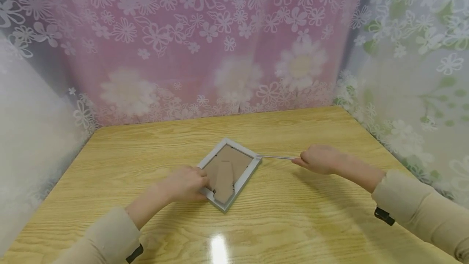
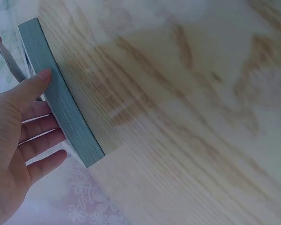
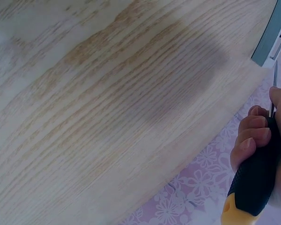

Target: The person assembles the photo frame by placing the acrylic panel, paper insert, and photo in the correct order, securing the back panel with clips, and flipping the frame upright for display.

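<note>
A silver picture frame (image 1: 243,179) lies back side up on the table, its brown backing board (image 1: 239,157) and stand leg (image 1: 224,178) facing up. My left hand (image 1: 186,184) grips the frame's left side. In the left wrist view its thumb presses on the grey-green outer edge (image 2: 61,93), with the fingers on the other side. My right hand (image 1: 322,159) grips a screwdriver (image 3: 257,180) with a black and yellow handle. The thin metal shaft (image 1: 276,157) reaches left, its tip right at the frame's right corner. Small dark tabs show along the backing's edges.
The wood-grain table (image 1: 154,146) extends around the frame on all sides. A pink floral curtain (image 1: 205,52) hangs along the back edge, with pale floral curtains (image 1: 414,105) at the sides. Black straps (image 1: 384,216) show under both sleeves.
</note>
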### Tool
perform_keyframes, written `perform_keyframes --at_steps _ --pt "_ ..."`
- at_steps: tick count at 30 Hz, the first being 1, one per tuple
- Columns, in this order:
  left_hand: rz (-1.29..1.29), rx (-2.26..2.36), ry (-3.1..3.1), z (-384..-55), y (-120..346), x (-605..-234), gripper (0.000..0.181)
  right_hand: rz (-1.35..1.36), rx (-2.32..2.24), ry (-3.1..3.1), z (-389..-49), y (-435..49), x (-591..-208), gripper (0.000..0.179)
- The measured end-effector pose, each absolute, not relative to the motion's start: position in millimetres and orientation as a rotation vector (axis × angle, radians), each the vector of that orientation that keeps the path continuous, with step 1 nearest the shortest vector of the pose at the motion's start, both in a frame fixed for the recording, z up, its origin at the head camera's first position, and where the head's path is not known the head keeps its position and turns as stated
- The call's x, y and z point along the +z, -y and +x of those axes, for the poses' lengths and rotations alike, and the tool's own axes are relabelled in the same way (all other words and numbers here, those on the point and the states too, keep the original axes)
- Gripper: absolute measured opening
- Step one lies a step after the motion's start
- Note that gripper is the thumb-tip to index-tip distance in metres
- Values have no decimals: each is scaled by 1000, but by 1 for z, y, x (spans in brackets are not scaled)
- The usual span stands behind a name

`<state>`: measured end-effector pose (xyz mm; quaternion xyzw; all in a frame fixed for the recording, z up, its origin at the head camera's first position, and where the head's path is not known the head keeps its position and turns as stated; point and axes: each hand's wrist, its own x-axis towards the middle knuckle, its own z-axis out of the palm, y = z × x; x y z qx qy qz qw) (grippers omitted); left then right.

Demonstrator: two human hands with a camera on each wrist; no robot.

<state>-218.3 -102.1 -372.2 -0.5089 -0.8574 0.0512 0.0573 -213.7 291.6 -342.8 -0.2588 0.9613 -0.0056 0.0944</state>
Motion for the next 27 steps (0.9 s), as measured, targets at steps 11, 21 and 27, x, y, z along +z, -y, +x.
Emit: perform_keyframes --at_steps 11,21,27 --pt "-1620 45 2650 -201 79 -375 18 -742 -106 -2839 -209 -284 -350 39" --pt "-1652 3 2618 -187 61 -377 12 -727 -131 -2814 -208 -284 -356 39" --pt "-1654 14 2615 -185 57 -375 12 -740 -199 -2802 -210 -285 -362 40"
